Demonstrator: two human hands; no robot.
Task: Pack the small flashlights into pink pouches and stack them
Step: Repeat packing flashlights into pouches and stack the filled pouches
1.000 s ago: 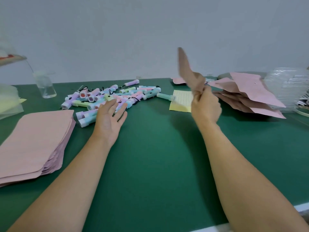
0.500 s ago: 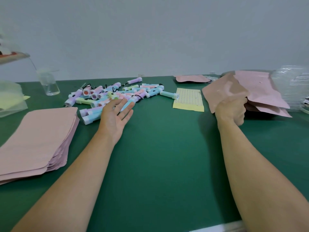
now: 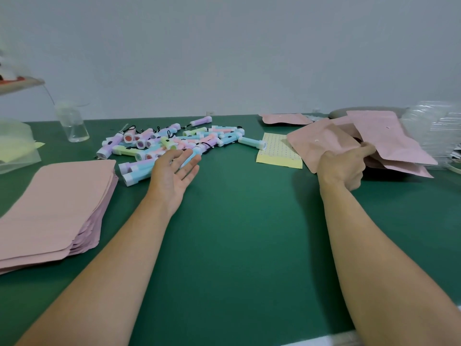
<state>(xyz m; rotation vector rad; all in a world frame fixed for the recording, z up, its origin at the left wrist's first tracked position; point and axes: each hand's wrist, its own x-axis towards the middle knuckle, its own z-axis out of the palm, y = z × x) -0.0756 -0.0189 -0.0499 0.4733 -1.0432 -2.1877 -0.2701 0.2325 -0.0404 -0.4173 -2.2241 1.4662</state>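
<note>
Gripping a pink pouch (image 3: 321,143) by its near right corner, the right hand (image 3: 341,168) has its fingers curled under and its forefinger stretched along the pouch's right edge, toward the right side of the desk (image 3: 237,233). The pouch stands tilted up from the green surface, its far side leaning against a loose heap of pink pouches (image 3: 391,138) that lies just to the right; whether anything is inside it cannot be told. The left hand (image 3: 174,171) is spread and relaxed, palm turned partly up, holding nothing, with its fingertips (image 3: 185,156) at the near edge of a jumble of small flashlights (image 3: 164,142) in purple, blue, green and pink with white heads and black wrist cords. Two blue ones lie just left of the wrist. One teal flashlight (image 3: 252,142) lies apart at the right end of the pile, its head touching a yellow dotted sheet (image 3: 277,153) that sits between the pile and the held pouch. A purple flashlight (image 3: 201,120) lies alone at the far side. On the near left, a neat stack of flat pink pouches (image 3: 55,203) rests on the desk, well apart from the heap on the right. A single pouch (image 3: 284,119) lies flat at the far edge. A clear cup (image 3: 72,123) stands at the far left, beside a translucent bag (image 3: 15,148) with something yellow in it, and clear plastic trays (image 3: 436,126) are piled at the far right behind the heap.
</note>
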